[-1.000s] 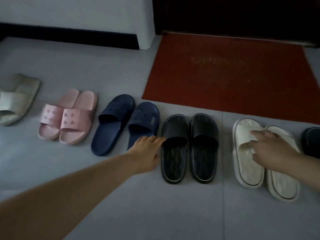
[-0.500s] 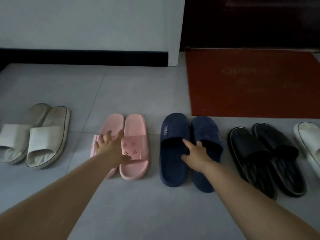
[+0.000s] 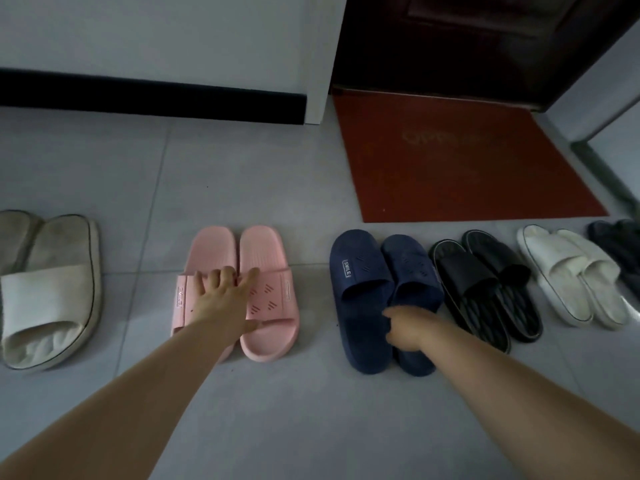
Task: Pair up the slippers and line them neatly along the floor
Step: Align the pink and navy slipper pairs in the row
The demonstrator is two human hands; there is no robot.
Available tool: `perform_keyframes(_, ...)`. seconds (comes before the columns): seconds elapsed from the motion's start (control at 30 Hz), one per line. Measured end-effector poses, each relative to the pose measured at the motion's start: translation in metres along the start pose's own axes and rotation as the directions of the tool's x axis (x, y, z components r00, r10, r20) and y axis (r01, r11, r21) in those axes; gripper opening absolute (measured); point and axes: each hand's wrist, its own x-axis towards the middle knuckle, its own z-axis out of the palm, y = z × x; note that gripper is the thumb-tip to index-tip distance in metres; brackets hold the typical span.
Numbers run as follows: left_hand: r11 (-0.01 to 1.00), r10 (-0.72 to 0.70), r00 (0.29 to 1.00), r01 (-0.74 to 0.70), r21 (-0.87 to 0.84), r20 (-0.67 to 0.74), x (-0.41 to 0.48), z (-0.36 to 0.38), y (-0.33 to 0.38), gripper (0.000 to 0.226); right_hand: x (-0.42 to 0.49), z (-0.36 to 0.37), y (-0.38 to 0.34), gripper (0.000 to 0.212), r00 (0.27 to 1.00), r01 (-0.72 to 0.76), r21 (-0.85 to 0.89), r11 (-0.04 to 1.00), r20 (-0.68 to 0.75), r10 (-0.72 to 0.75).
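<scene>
pink pr [image 3: 273,299], navy pr [image 3: 360,289], same row

Pretty dim in here, just flat greyish light with no hard shadows. The floor [image 3: 242,174] is big pale grey tiles with thin grout lines. The back wall [image 3: 156,36] is plain and light, with a black skirting strip [image 3: 149,102] along the bottom that stops at a white corner post [image 3: 320,64]. Right of the post is a dark panelled door [image 3: 450,43]. A red doormat [image 3: 460,161] lies flat in front of it, with faint lettering I can't read. Another light wall [image 3: 616,81] angles in on the far right.
</scene>
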Motion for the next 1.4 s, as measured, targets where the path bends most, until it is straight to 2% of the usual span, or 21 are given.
perform_keyframes(0.07,1.000,-0.012,1.000,0.012,0.008,-0.003,-0.002,-0.001,0.003,0.101,-0.014,-0.001,-0.018,0.036,0.999,0.035,-0.076,0.997,-0.014,-0.036)
perform_keyframes(0.17,0.996,-0.074,0.997,0.073,-0.056,-0.010,-0.005,0.000,0.006,0.105,-0.022,-0.010,-0.045,0.031,0.971,0.235,-0.080,0.969,-0.019,-0.237)
perform_keyframes(0.27,0.979,-0.173,0.985,0.171,-0.108,-0.009,-0.014,0.002,0.008,0.108,-0.014,-0.027,-0.067,0.031,0.880,0.474,-0.059,0.878,-0.007,-0.475)
perform_keyframes(0.33,0.966,-0.237,0.971,0.238,-0.104,0.023,-0.030,-0.003,0.006,0.104,-0.004,-0.038,-0.087,0.038,0.828,0.559,-0.028,0.828,-0.026,-0.560)
perform_keyframes(0.4,0.949,-0.301,0.952,0.304,-0.085,0.046,-0.050,-0.014,-0.001,0.097,0.005,-0.046,-0.109,0.042,0.800,0.597,0.023,0.802,-0.087,-0.594)
perform_keyframes(0.5,0.914,-0.401,0.912,0.405,-0.038,0.083,-0.091,-0.048,-0.011,0.089,0.005,-0.048,-0.134,0.046,0.806,0.591,0.094,0.801,-0.109,-0.582)
perform_keyframes(0.63,0.913,-0.408,0.896,0.396,0.102,0.173,-0.132,-0.113,-0.023,0.080,-0.013,-0.045,-0.139,0.053,0.790,0.613,0.079,0.786,-0.061,-0.610)
perform_keyframes(0.73,0.918,-0.397,0.899,0.394,0.055,0.183,-0.133,-0.140,-0.028,0.068,-0.009,-0.055,-0.142,0.044,0.765,0.639,0.053,0.767,-0.144,-0.628)
perform_keyframes(0.83,0.930,-0.348,0.917,0.364,-0.052,0.196,-0.115,-0.129,-0.033,0.057,0.012,-0.061,-0.152,0.040,0.770,0.606,0.003,0.795,-0.251,-0.586)
perform_keyframes(0.93,0.939,-0.252,0.934,0.300,-0.171,0.254,-0.093,-0.084,-0.044,0.056,0.032,-0.046,-0.172,0.053,0.779,0.565,-0.067,0.822,-0.285,-0.559)
perform_keyframes(1.0,0.962,-0.155,0.942,0.212,-0.172,0.297,-0.082,-0.057,-0.057,0.060,0.039,-0.029,-0.190,0.058,0.775,0.565,-0.079,0.822,-0.291,-0.561)
perform_keyframes(1.07,0.981,-0.073,0.941,0.127,-0.144,0.330,-0.076,-0.042,-0.075,0.067,0.039,-0.017,-0.206,0.053,0.759,0.580,-0.079,0.810,-0.308,-0.574)
perform_keyframes(1.13,0.993,-0.020,0.936,0.058,-0.098,0.351,-0.068,-0.040,-0.098,0.074,0.037,-0.017,-0.217,0.030,0.774,0.567,0.008,0.823,-0.346,-0.530)
perform_keyframes(1.2,0.996,-0.009,0.944,0.036,-0.076,0.329,-0.053,-0.049,-0.122,0.077,0.029,-0.018,-0.229,0.014,0.832,0.513,0.131,0.848,-0.319,-0.454)
perform_keyframes(1.27,0.991,-0.014,0.971,0.046,-0.128,0.237,-0.031,-0.063,-0.143,0.072,0.018,-0.015,-0.238,0.017,0.856,0.472,0.229,0.851,-0.349,-0.380)
perform_keyframes(1.33,0.965,-0.011,0.992,0.043,-0.259,0.125,-0.009,-0.074,-0.156,0.063,0.002,-0.011,-0.245,0.023,0.862,0.433,0.364,0.825,-0.435,-0.260)
perform_keyframes(1.4,0.921,-0.034,0.999,0.022,-0.388,-0.025,0.005,-0.073,-0.162,0.052,-0.008,-0.002,-0.252,0.022,0.890,0.376,0.589,0.716,-0.443,-0.103)
